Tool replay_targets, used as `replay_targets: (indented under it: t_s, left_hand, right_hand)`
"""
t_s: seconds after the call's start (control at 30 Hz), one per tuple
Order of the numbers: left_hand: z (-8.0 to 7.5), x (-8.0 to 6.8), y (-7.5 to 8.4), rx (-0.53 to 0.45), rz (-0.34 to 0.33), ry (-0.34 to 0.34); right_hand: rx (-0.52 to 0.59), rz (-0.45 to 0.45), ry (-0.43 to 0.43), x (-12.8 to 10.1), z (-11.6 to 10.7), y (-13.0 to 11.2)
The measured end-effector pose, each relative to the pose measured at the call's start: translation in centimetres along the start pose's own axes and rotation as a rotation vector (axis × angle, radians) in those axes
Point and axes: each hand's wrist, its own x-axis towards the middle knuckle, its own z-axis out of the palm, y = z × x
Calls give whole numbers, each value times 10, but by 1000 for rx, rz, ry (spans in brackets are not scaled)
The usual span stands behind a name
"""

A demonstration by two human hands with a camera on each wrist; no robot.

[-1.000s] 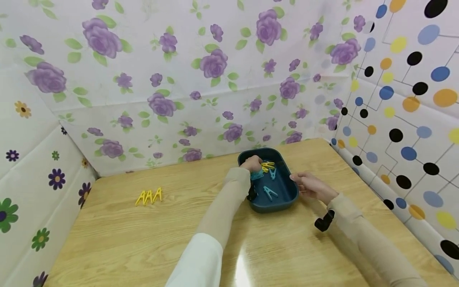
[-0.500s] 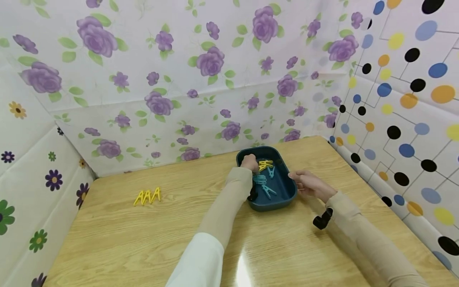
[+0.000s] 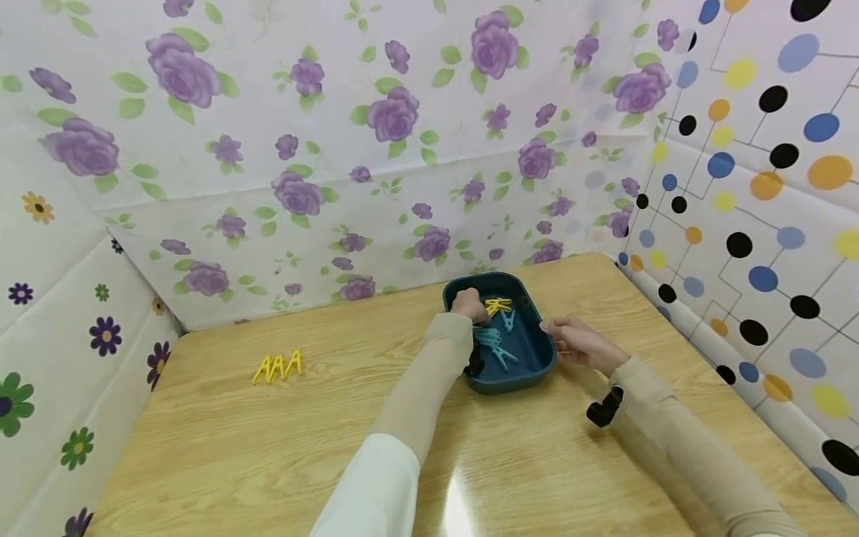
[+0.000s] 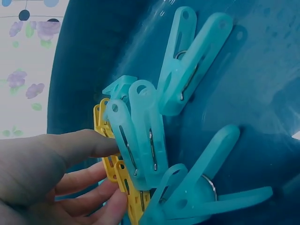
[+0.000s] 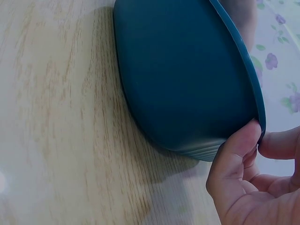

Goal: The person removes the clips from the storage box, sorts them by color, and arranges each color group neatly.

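Observation:
A dark blue plastic bin (image 3: 537,369) stands on the table, holding teal and yellow clothespins. My left hand (image 3: 470,306) reaches into its far left part. In the left wrist view, the fingers (image 4: 96,144) curl round a yellow clothespin (image 4: 125,185) and pinch it, partly hidden by teal clothespins (image 4: 150,140) against it. Two further teal clothespins, one upper (image 4: 187,65) and one lower (image 4: 206,192), lie on the bin floor. My right hand (image 3: 582,344) pinches the bin's right rim (image 5: 255,93) between thumb and fingers.
Several yellow clothespins (image 3: 277,366) stand in a row on the left of the wooden table (image 3: 302,440). A flowered sheet (image 3: 302,134) hangs behind, and a dotted sheet (image 3: 758,246) closes the right side.
Teal clothespins near my left hand have shifted towards the bin's front, beside the lone teal one. The left hand has drawn back slightly left. My right hand stays on the rim.

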Motion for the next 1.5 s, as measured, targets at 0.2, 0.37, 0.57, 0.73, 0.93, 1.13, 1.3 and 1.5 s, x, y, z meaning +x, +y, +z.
replay_targets:
  t_s: [0.2, 0.37, 0.57, 0.73, 0.93, 1.13, 1.3, 1.5]
  left_hand:
    - [-8, -6, 8, -38, 27, 53]
    - [-12, -4, 12, -32, 84, 84]
    - [-19, -9, 9, -33, 164, 135]
    - [-24, -11, 1, -87, 214, 162]
    - [-31, -7, -9, -165, 335, 194]
    - [-36, -2, -20, -249, 355, 241]
    - [-37, -10, -26, -320, 329, 264]
    - [-40, -19, -41, -352, 337, 329]
  right_hand:
    - [0, -3, -8, -1, -3, -4]
    - [1, -9, -6, -3, -5, -7]
    - [6, -11, -17, -3, -6, -6]
    - [3, -3, -29, -4, -5, -4]
    - [8, -4, -27, -7, -6, -4]
    - [12, -9, -28, -6, -8, -3]
    - [15, -8, -22, -6, -5, -2]
    - [23, -12, -28, -7, -1, -1]
